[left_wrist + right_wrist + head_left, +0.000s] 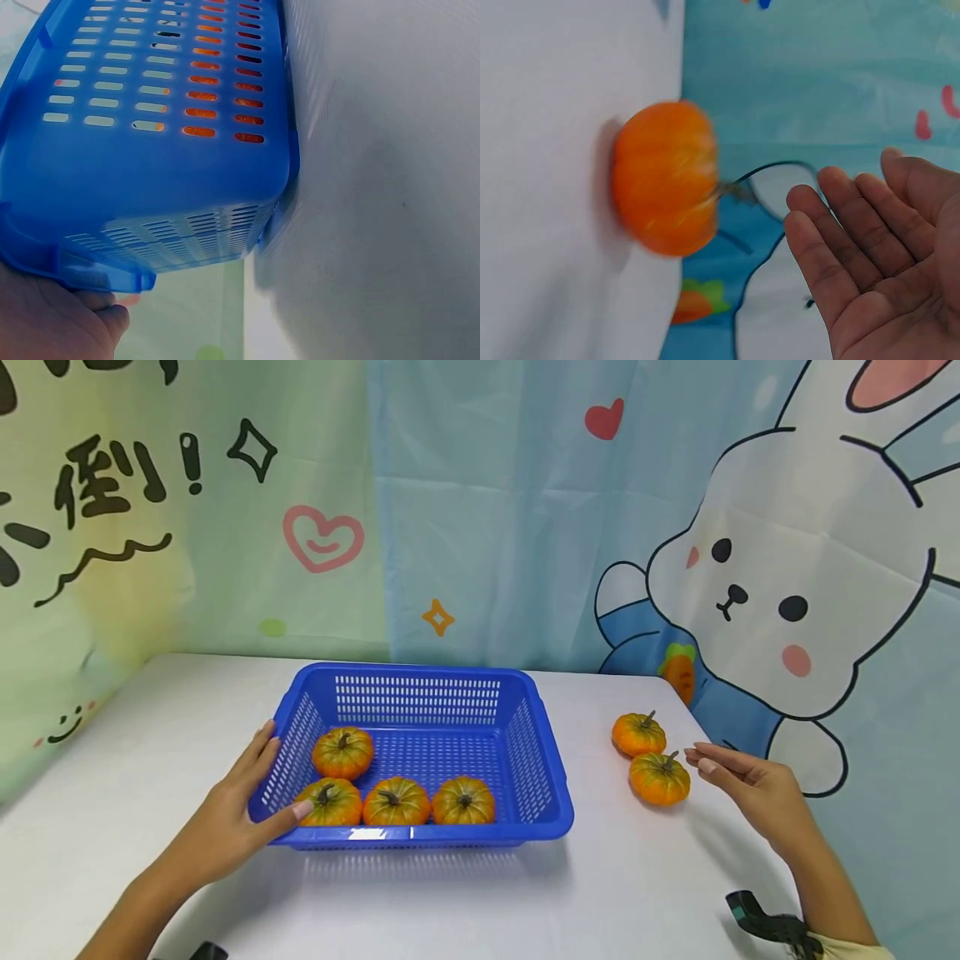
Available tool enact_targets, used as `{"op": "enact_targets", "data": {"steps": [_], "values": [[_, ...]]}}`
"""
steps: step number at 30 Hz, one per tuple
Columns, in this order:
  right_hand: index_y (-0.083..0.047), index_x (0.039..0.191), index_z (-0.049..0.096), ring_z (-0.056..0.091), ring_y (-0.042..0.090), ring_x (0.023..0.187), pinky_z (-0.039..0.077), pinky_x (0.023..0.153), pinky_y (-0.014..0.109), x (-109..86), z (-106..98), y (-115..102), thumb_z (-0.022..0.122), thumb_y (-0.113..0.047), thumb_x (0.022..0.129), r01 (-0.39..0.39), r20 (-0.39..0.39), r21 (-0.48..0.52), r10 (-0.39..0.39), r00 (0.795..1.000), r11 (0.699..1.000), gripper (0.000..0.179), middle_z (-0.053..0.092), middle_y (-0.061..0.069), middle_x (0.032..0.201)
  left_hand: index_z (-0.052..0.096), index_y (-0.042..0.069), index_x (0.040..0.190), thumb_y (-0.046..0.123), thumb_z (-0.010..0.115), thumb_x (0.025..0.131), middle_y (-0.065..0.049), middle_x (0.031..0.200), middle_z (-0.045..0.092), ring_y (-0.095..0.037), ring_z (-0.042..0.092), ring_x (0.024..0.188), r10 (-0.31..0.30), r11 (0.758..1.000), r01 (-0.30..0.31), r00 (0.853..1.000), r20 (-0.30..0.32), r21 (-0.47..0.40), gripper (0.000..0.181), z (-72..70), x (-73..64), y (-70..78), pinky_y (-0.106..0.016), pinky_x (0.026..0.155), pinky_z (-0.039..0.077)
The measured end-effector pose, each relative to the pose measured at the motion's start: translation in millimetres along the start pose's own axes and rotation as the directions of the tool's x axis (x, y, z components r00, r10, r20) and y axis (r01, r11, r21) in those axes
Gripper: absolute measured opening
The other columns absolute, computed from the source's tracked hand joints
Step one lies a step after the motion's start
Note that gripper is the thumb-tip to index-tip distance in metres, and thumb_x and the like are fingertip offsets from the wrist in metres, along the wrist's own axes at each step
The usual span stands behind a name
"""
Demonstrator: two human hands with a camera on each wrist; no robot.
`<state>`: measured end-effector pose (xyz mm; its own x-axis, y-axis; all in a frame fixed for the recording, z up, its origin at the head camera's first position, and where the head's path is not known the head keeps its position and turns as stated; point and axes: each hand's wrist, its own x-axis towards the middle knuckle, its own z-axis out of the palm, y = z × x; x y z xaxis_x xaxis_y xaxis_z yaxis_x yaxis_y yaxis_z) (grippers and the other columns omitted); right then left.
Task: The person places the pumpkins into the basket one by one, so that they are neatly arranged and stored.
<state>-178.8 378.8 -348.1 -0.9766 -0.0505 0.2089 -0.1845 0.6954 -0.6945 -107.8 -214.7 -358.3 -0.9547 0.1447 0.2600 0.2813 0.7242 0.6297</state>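
Your left hand [225, 822] clamps the left rim of the blue basket [480, 836], apparently to steady it around four small pumpkins [397, 803], while your right hand [757, 789], fingers extended and grasping nothing, hovers just beside two pumpkins [659, 781] on the table [637, 893] to the basket's right.

Apparently a staged tabletop set, kind of room hidden, cartoon-printed curtain [487, 527] hung close behind the white table [420, 910], printed rabbit [787, 543] toward the table's right, printed lettering [105, 507] toward its left
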Motion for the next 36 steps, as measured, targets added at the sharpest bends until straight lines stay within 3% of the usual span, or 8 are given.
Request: {"op": "enact_targets", "data": {"steps": [4, 9, 13, 16, 18, 24, 36], "values": [[0.000, 0.137, 0.053, 0.048, -0.018, 0.096, 0.046, 0.076, 0.007, 6.4, -2.4, 16.5, 0.056, -0.040, 0.098, -0.052, 0.019, -0.007, 0.052, 0.998, 0.999, 0.056, 0.068, 0.007, 0.119, 0.018, -0.002, 0.153, 0.038, 0.069, 0.087, -0.010, 0.162, 0.002, -0.045, 0.011, 0.143, -0.003, 1.000, 0.003, 1.000, 0.001, -0.002, 0.092, -0.2, -0.3, -1.2, -0.070, 0.103, 0.022], [0.002, 0.142, 0.045, 0.052, -0.014, 0.096, 0.049, 0.079, 0.013, 15.1, 1.3, 34.6, 0.057, -0.040, 0.098, -0.114, 0.116, 0.027, 0.110, 0.987, 0.993, 0.062, 0.059, 0.020, 0.130, 0.019, -0.002, 0.153, 0.038, 0.068, 0.088, -0.010, 0.162, 0.002, -0.046, 0.012, 0.143, -0.011, 1.000, 0.011, 1.000, 0.003, -0.003, 0.091, -0.6, -3.1, -2.4, -0.072, 0.102, 0.022], [0.003, 0.145, 0.040, 0.057, 0.009, 0.106, 0.054, 0.083, 0.026, 16.5, 5.0, 47.2, 0.060, -0.038, 0.097, -0.157, 0.219, 0.013, 0.150, 0.964, 0.988, 0.066, 0.051, 0.026, 0.137, 0.021, -0.003, 0.152, 0.038, 0.068, 0.088, -0.009, 0.162, 0.002, -0.045, 0.011, 0.143, 0.000, 1.000, 0.001, 1.000, 0.005, -0.013, 0.089, 1.5, -4.5, -2.3, -0.071, 0.103, 0.020], [0.004, 0.146, 0.037, 0.052, 0.032, 0.114, 0.054, 0.086, 0.039, 18.2, 9.1, 52.5, 0.059, -0.038, 0.097, -0.166, 0.290, 0.004, 0.158, 0.944, 0.986, 0.068, 0.045, 0.029, 0.141, 0.021, -0.002, 0.152, 0.038, 0.068, 0.088, -0.009, 0.162, 0.003, -0.045, 0.012, 0.143, 0.000, 1.000, 0.000, 1.000, 0.006, -0.014, 0.090, 3.1, -4.9, -1.8, -0.071, 0.103, 0.020], [0.004, 0.147, 0.036, 0.048, 0.040, 0.117, 0.054, 0.087, 0.045, 19.9, 12.4, 51.9, 0.058, -0.039, 0.097, -0.170, 0.307, -0.014, 0.166, 0.937, 0.985, 0.069, 0.042, 0.030, 0.142, 0.021, -0.002, 0.153, 0.039, 0.068, 0.088, -0.009, 0.162, 0.002, -0.045, 0.012, 0.143, -0.003, 1.000, 0.003, 1.000, 0.009, -0.010, 0.090, 3.5, -4.4, -1.4, -0.072, 0.102, 0.021], [0.006, 0.146, 0.035, 0.043, 0.047, 0.123, 0.050, 0.092, 0.052, 27.8, 19.6, 43.6, 0.059, -0.044, 0.096, -0.158, 0.315, -0.042, 0.163, 0.935, 0.987, 0.075, 0.038, 0.032, 0.144, 0.019, -0.001, 0.153, 0.040, 0.067, 0.088, -0.010, 0.162, 0.002, -0.046, 0.012, 0.143, -0.011, 1.000, 0.011, 1.000, 0.016, 0.000, 0.091, 3.1, -1.4, 0.0, -0.072, 0.101, 0.024], [0.009, 0.143, 0.038, 0.047, 0.044, 0.118, 0.050, 0.091, 0.049, 37.2, 29.6, 37.1, 0.054, -0.053, 0.095, -0.171, 0.283, -0.118, 0.198, 0.938, 0.978, 0.080, 0.042, 0.033, 0.139, 0.018, -0.001, 0.153, 0.038, 0.068, 0.088, -0.010, 0.162, 0.001, -0.045, 0.011, 0.143, 0.008, 1.000, -0.008, 1.000, 0.001, -0.005, 0.091, 0.9, 0.2, -1.1, -0.070, 0.103, 0.021]]}}
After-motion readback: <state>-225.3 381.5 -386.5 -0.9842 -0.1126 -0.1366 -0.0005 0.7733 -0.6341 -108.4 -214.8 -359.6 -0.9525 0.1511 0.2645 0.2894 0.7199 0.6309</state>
